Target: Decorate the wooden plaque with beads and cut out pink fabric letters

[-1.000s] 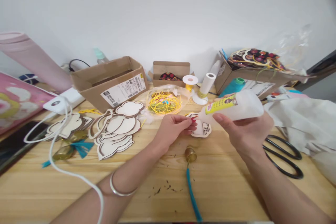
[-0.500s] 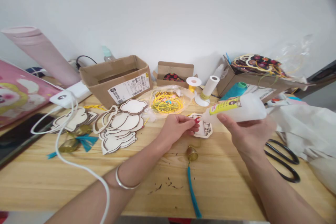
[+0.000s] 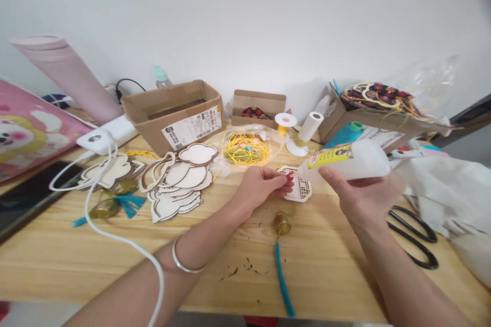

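Observation:
My right hand is wrapped round a white glue bottle with a yellow label, tilted so its nozzle points left. My left hand pinches a small red piece right at the nozzle; its exact kind is too small to tell. Beneath both lies a pale wooden cutout with a lattice pattern, partly hidden by my left fingers. Closer to me, a brass bell with a blue tassel rests on the wooden table.
Cloud-shaped wooden cutouts are stacked left of my hands. Behind are a cardboard box, a bag of yellow cords and thread spools. Black-handled scissors lie at right. A white cable crosses over my left forearm.
The whole view has shifted slightly, with the objects appearing a little further right. Both hands keep the same grip, bottle nozzle still at the red piece.

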Motion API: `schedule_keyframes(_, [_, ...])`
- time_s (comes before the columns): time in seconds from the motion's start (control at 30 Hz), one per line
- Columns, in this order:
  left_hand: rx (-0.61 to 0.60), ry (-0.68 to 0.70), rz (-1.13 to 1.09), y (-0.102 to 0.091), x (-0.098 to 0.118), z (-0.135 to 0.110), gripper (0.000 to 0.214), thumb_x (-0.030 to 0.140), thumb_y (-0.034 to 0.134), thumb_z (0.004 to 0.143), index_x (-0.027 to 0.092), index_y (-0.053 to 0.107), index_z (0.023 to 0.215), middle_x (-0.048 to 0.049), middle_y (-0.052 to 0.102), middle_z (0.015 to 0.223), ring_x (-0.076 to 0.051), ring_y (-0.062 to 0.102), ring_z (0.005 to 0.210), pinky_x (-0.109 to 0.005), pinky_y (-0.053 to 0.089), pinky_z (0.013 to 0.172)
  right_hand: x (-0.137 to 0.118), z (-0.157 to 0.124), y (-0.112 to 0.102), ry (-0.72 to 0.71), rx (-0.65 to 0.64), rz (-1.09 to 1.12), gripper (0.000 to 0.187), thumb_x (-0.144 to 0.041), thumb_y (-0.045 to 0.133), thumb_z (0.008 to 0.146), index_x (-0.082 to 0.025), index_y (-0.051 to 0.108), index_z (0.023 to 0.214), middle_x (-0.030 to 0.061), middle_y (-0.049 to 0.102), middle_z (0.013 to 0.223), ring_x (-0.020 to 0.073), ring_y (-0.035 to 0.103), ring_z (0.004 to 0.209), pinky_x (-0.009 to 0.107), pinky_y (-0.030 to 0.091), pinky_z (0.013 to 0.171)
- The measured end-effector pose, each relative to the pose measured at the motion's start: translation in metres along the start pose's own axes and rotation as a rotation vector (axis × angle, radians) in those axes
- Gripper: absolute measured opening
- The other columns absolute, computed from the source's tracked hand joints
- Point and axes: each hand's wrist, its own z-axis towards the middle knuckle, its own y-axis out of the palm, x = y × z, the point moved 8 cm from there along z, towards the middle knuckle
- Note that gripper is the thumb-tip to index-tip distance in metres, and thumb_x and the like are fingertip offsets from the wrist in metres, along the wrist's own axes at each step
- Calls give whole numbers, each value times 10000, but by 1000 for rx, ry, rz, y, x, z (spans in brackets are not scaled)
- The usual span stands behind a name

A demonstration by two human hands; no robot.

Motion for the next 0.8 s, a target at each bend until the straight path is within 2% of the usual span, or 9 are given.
schedule_keyframes(0.5, [3, -5, -8, 0, -1, 0, 130, 215, 666, 654, 103, 693, 715, -88, 705, 732, -143, 652, 676, -241, 517, 653, -5, -1, -1, -62, 7, -95, 335, -359, 787, 467, -195, 573, 666, -6, 610, 605, 184, 576, 526, 333, 491, 484])
schedule_keyframes(0.8, [2, -5, -5, 0, -1, 0, 136, 218, 668, 652, 102, 694, 719, -90, 705, 729, -146, 653, 681, -237, 515, 649, -5, -1, -1, -62, 4, -56, 316, -347, 784, 477, -194, 560, 640, -7, 607, 589, 174, 568, 516, 325, 497, 481])
